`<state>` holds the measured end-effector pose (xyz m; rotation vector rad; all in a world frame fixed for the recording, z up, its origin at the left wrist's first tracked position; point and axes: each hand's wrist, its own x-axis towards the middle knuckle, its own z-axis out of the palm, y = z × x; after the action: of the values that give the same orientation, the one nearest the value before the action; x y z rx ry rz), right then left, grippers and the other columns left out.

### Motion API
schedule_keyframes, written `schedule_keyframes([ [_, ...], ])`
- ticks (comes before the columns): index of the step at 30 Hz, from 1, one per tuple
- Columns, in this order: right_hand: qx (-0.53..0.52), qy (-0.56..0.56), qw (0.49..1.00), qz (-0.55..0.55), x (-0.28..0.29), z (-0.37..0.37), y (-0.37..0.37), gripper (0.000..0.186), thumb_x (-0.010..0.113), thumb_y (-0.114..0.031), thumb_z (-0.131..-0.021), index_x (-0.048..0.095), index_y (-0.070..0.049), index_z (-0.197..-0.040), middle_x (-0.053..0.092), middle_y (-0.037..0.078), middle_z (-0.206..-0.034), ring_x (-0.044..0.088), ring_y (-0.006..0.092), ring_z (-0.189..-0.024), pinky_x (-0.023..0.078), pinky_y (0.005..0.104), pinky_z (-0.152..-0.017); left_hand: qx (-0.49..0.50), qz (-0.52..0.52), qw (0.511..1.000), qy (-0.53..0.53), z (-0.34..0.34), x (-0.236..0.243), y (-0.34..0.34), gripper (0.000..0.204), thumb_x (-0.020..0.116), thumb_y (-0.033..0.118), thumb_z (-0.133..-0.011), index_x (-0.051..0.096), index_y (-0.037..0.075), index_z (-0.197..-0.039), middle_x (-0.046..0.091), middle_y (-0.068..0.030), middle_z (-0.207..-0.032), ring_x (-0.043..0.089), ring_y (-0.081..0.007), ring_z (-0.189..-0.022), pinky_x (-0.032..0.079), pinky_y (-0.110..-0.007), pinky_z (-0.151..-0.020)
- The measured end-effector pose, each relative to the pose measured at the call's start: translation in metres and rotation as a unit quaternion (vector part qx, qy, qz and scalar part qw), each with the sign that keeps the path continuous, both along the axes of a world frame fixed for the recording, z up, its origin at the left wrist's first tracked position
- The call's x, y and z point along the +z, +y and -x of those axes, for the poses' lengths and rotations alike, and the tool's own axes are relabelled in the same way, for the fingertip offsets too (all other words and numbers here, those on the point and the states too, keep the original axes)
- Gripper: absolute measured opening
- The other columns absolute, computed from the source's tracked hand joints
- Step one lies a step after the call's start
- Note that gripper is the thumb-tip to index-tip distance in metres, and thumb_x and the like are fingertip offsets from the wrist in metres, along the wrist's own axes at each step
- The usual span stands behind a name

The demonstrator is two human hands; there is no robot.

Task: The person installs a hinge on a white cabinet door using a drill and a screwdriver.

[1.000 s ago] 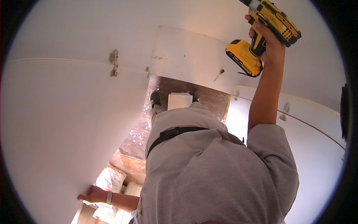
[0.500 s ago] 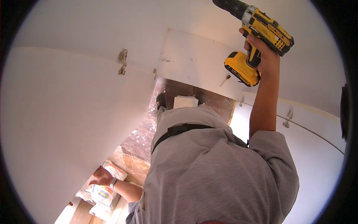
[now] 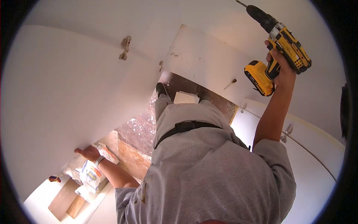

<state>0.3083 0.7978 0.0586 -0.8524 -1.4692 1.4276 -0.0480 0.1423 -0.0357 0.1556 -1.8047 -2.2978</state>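
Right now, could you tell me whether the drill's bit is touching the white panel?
Apart. The head view shows the right hand holding the yellow cordless drill up, its bit pointing into open space, clear of the white panel.

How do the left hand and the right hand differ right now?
The right hand is raised and closed around the grip of the yellow and black drill; the left hand is low, open and flat against the white panel. The left hand's wrist has a watch; the right hand's wrist is bare. Both are ungloved.
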Motion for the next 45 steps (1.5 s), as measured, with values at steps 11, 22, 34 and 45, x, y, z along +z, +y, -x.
schedule_keyframes([
  [11, 0.001, 0.037, 0.999, 0.006, 0.02, 0.018, -0.013, 0.042, 0.073, -0.003, -0.073, 0.062, 0.0, -0.113, 0.071, 0.018, -0.098, 0.06, 0.0172, -0.065, 0.05, 0.0276, -0.061, 0.002, -0.04, 0.999, 0.012, -0.007, 0.014, 0.002, 0.086, 0.06, 0.061, -0.085, 0.038, 0.001, -0.143, 0.041, -0.0111, -0.148, 0.038, -0.0276, -0.135, 0.027, -0.041, -0.115],
  [22, 0.048, 0.063, 0.997, -0.009, 0.031, 0.014, -0.026, 0.04, 0.073, -0.001, -0.073, 0.063, 0.0, -0.112, 0.071, 0.02, -0.099, 0.061, 0.0181, -0.067, 0.051, 0.0289, -0.062, 0.018, -0.003, 1.0, 0.018, -0.048, 0.014, -0.002, 0.085, 0.056, 0.063, -0.087, 0.041, -0.001, -0.141, 0.043, -0.0123, -0.146, 0.04, -0.0262, -0.134, 0.029, -0.039, -0.114],
  [34, 0.036, 0.095, 0.995, -0.008, 0.02, 0.006, -0.02, 0.04, 0.073, 0.0, -0.072, 0.064, -0.001, -0.111, 0.071, 0.018, -0.099, 0.061, 0.0176, -0.067, 0.05, 0.0275, -0.061, 0.064, -0.016, 0.997, 0.047, -0.033, 0.008, 0.012, 0.076, 0.053, 0.057, -0.093, 0.044, -0.005, -0.137, 0.048, -0.0136, -0.14, 0.047, -0.0245, -0.126, 0.035, -0.038, -0.11],
  [45, 0.047, 0.075, 0.996, -0.001, 0.031, 0.007, -0.025, 0.038, 0.072, 0.0, -0.073, 0.064, -0.001, -0.111, 0.07, 0.02, -0.1, 0.063, 0.0175, -0.071, 0.05, 0.0275, -0.061, 0.037, -0.022, 0.997, 0.064, -0.028, 0.025, 0.013, 0.078, 0.054, 0.059, -0.092, 0.038, 0.002, -0.143, 0.044, -0.0118, -0.145, 0.04, -0.0266, -0.132, 0.026, -0.039, -0.114],
])
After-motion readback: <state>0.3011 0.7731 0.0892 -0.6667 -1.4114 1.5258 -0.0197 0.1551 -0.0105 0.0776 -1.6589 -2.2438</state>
